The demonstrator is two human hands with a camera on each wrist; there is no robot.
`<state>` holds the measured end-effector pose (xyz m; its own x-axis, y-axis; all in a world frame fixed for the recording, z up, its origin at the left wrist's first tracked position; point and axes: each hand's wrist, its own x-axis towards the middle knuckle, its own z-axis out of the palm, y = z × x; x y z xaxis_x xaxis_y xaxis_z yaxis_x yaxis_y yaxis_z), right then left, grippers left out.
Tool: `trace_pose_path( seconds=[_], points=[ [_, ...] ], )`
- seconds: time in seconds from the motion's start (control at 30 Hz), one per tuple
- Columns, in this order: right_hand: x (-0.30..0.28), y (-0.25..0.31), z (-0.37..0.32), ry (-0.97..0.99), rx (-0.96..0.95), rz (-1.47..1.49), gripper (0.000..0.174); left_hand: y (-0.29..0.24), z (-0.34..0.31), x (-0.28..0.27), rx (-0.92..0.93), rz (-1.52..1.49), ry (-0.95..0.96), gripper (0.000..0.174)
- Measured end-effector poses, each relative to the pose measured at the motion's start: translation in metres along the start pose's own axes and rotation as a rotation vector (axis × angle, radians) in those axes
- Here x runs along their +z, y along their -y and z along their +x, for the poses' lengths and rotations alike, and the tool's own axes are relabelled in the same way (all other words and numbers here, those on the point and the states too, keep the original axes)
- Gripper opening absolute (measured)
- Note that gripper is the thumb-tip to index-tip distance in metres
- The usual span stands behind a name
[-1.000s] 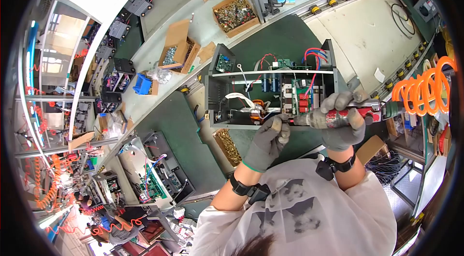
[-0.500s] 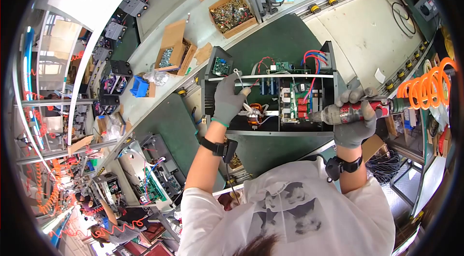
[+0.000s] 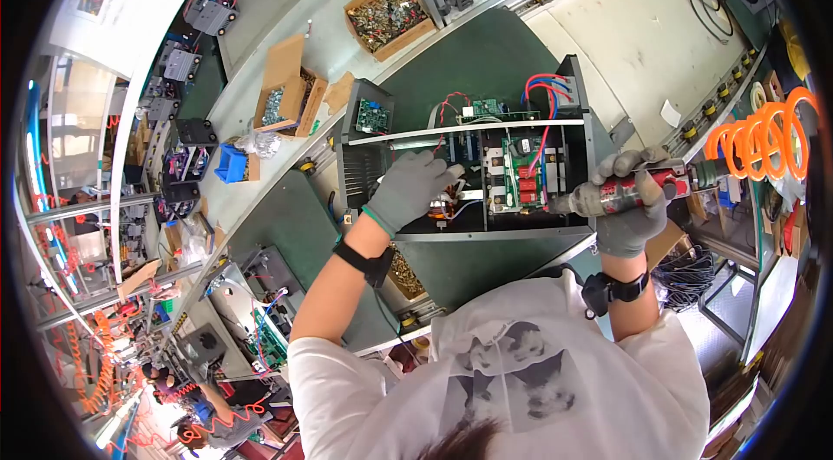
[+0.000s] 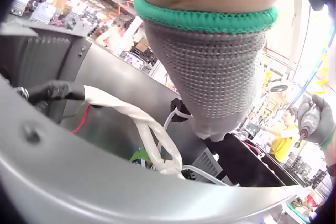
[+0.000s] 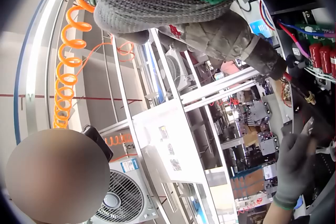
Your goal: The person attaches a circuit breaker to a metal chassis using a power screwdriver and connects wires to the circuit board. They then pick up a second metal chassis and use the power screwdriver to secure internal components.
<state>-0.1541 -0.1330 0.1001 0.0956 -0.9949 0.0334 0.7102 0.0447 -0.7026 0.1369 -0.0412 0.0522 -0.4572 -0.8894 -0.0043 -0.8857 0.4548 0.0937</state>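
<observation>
A grey-gloved left hand reaches into an open black metal case, over its left half. At its fingertips in the right wrist view, a small silvery wire lug shows, pinched; in the left wrist view its fingers are hidden inside the case. Beside that hand lie a copper-wound coil and white sleeved wires. The gloved right hand grips a worn red and grey power screwdriver, its nose pointing left over the case's right end. A brass-coloured tip shows on its bit.
A green circuit board with red components fills the case's right part. An orange coiled air hose hangs on the right. Behind stand cardboard boxes of small hardware and a blue bin. A tray of brass screws lies in front.
The left hand left the screwdriver's nose, went left to the upright wire lug, then came down into the case. The right hand drew the screwdriver slightly rightward, then kept it over the case's right end.
</observation>
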Motion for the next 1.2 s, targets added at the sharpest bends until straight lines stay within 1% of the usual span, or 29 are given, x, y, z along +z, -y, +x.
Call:
trace_pose_path(
  seconds=[0.07, 0.1, 0.17, 0.2, 0.27, 0.3, 0.37, 0.4, 0.47, 0.5, 0.57, 0.6, 0.67, 0.7, 0.77, 0.8, 0.83, 0.9, 0.93, 1.0, 1.03, 1.1, 1.13, 1.17, 1.2],
  points=[
    [-0.004, 0.001, 0.000, -0.001, -0.001, -0.012, 0.025, -0.003, -0.005, -0.011, -0.061, -0.092, 0.095, 0.047],
    [-0.005, 0.000, 0.000, -0.003, 0.003, -0.011, 0.025, -0.004, -0.005, -0.012, -0.062, -0.093, 0.099, 0.047],
    [-0.005, -0.001, 0.000, -0.046, 0.024, 0.001, 0.026, -0.008, -0.007, -0.013, -0.085, -0.172, 0.010, 0.041],
    [-0.005, -0.002, 0.000, -0.047, 0.028, 0.001, 0.026, -0.007, -0.006, -0.012, -0.088, -0.173, 0.012, 0.041],
    [-0.006, -0.003, 0.001, -0.047, 0.035, -0.015, 0.027, -0.003, -0.003, -0.009, -0.146, -0.361, 0.011, 0.026],
    [-0.007, -0.003, 0.001, -0.048, 0.039, -0.019, 0.027, -0.003, -0.002, -0.009, -0.148, -0.366, 0.012, 0.026],
    [-0.007, -0.003, 0.001, -0.041, 0.056, -0.020, 0.029, -0.003, 0.001, -0.013, -0.134, -0.353, 0.058, 0.014],
    [-0.008, -0.003, 0.001, -0.044, 0.058, -0.022, 0.029, -0.006, 0.003, -0.015, -0.133, -0.356, 0.061, 0.014],
    [-0.008, -0.002, 0.001, -0.047, 0.092, -0.014, 0.030, -0.012, 0.009, -0.017, -0.114, -0.102, 0.187, 0.013],
    [-0.009, -0.002, 0.000, -0.050, 0.091, -0.015, 0.030, -0.016, 0.015, -0.013, -0.112, -0.104, 0.188, 0.013],
    [-0.010, 0.000, 0.001, -0.043, 0.112, -0.024, 0.030, -0.028, 0.036, -0.002, -0.308, 0.223, 0.540, 0.013],
    [-0.009, 0.002, 0.002, -0.044, 0.112, -0.026, 0.030, -0.031, 0.048, 0.000, -0.307, 0.221, 0.539, 0.013],
    [-0.009, 0.006, 0.002, -0.075, 0.130, -0.016, 0.028, -0.033, 0.071, -0.003, -0.442, 0.162, 0.818, 0.013],
    [-0.013, 0.008, 0.003, -0.081, 0.127, -0.021, 0.028, -0.029, 0.076, -0.003, -0.433, 0.160, 0.818, 0.013],
    [-0.022, 0.012, 0.007, -0.080, 0.220, 0.040, 0.025, -0.016, 0.080, -0.007, -0.336, 0.050, 0.863, 0.016],
    [-0.027, 0.013, 0.009, -0.105, 0.226, 0.039, 0.025, -0.012, 0.082, -0.009, -0.316, 0.050, 0.894, 0.021],
    [-0.033, 0.013, 0.010, -0.111, 0.223, 0.041, 0.025, -0.009, 0.083, -0.008, -0.311, 0.053, 0.896, 0.021],
    [-0.044, 0.010, 0.012, -0.155, 0.247, 0.042, 0.028, -0.002, 0.081, -0.002, -0.180, 0.043, 0.945, 0.022],
    [-0.047, 0.008, 0.012, -0.161, 0.246, 0.047, 0.028, 0.004, 0.078, 0.003, -0.177, 0.047, 0.950, 0.022],
    [-0.051, 0.006, 0.012, -0.239, 0.270, 0.006, 0.031, 0.014, 0.074, 0.008, -0.428, -0.170, 0.828, 0.025],
    [-0.054, 0.006, 0.011, -0.246, 0.268, 0.008, 0.031, 0.017, 0.071, 0.006, -0.422, -0.167, 0.833, 0.025],
    [-0.057, 0.006, 0.011, -0.264, 0.333, -0.030, 0.032, 0.018, 0.062, -0.003, -0.499, -0.427, 0.690, 0.027],
    [-0.056, 0.007, 0.011, -0.316, 0.371, -0.057, 0.033, 0.018, 0.058, -0.008, -0.498, -0.426, 0.692, 0.027],
    [-0.058, 0.010, 0.011, -0.318, 0.371, -0.055, 0.033, 0.018, 0.055, -0.012, -0.535, -0.512, 0.687, 0.028],
    [-0.062, 0.014, 0.012, -0.274, 0.492, -0.090, 0.033, 0.019, 0.052, -0.015, -0.571, -0.598, 0.679, 0.029]
  ],
)
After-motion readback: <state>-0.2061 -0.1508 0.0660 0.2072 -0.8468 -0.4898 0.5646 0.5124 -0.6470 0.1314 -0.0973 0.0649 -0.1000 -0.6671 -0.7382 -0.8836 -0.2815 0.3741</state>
